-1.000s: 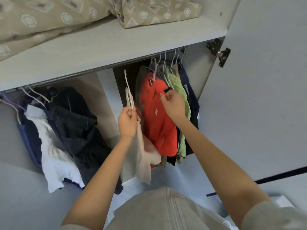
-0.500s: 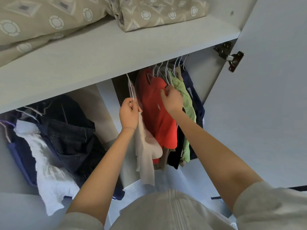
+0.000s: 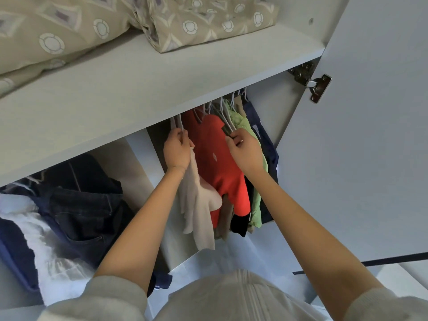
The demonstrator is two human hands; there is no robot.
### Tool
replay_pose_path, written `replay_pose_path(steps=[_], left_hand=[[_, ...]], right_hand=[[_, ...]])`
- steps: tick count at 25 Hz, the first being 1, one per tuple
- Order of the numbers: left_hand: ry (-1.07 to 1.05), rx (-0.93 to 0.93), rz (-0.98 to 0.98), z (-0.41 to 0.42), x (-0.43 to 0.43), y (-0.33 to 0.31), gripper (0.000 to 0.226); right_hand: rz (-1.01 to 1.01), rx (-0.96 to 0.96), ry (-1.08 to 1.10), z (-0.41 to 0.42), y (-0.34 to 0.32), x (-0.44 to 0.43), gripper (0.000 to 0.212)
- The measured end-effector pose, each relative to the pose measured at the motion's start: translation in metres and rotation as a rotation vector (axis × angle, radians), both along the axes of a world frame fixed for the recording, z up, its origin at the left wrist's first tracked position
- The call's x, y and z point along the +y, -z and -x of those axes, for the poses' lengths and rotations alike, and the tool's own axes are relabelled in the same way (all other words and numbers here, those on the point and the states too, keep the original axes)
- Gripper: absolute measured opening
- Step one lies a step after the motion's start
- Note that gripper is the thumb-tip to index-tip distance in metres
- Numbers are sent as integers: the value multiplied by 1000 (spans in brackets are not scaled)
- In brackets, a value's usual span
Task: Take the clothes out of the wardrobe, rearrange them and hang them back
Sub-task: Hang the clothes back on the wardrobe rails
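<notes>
Cream top [image 3: 199, 209] hangs from the white hanger [image 3: 179, 122] your left hand [image 3: 177, 149] grips, just under the shelf [image 3: 139, 93] edge, beside the red shirt [image 3: 217, 163]. Your right hand [image 3: 243, 150] pinches a dark garment [image 3: 238, 224] between that shirt and the green top [image 3: 245, 123] — hands apart, shirt between them.

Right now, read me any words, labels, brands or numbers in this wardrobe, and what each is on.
None can be read.
Red top: a small white mark on its front, too small to make out.
Patterned bedding on the shelf: circles and diamonds only, no letters.
Door hinge: no legible stamp.
</notes>
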State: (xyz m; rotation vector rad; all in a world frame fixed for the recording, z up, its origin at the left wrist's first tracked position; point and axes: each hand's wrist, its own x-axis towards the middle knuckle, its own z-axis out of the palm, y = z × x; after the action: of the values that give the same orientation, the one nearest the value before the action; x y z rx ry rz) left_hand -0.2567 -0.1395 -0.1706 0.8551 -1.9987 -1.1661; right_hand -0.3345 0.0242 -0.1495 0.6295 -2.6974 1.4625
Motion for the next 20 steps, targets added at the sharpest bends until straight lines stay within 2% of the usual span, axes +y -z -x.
replay_pose_path(steps=[11, 15, 20], left_hand=[[178, -229, -56, 48, -2, -13, 13], [214, -235, -175, 51, 9, -11, 8], [173, -245, -188, 38, 30, -3, 18]], right_hand=[[-197, 68, -62, -21, 14, 56, 38], [-190, 53, -58, -30, 16, 72, 37], [-163, 39, -47, -48, 19, 99, 36]])
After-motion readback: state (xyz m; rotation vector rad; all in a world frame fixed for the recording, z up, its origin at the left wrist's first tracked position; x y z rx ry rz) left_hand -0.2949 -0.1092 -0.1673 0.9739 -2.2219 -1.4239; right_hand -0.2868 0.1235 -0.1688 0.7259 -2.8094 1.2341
